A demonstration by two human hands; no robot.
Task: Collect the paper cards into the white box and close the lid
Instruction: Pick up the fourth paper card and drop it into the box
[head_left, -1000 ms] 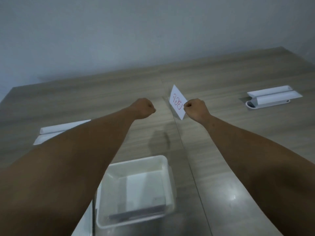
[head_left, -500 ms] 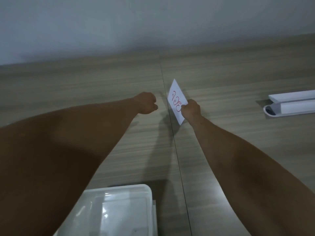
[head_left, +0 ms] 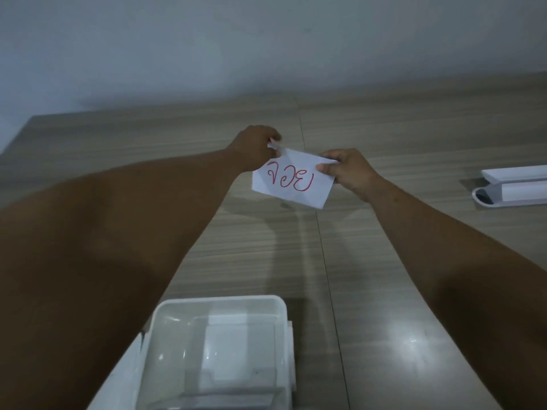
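Note:
A white paper card [head_left: 291, 182] with red handwriting is held up above the wooden table, its written face turned toward me. My left hand [head_left: 254, 147] pinches its upper left corner and my right hand [head_left: 347, 170] pinches its upper right corner. The white box [head_left: 222, 303] stands open at the near edge of the table, below my arms, with something white lying flat on its bottom. A white slab that may be its lid [head_left: 121, 377] lies against the box's left side, partly hidden by my left forearm.
A white holder with folded white sheets [head_left: 515, 187] sits at the right edge of the wooden table [head_left: 384, 232]. A pale wall rises behind the table's far edge.
The card was held edge-on by my right hand alone. Now it has turned to face me, and my left hand has taken hold of its other corner.

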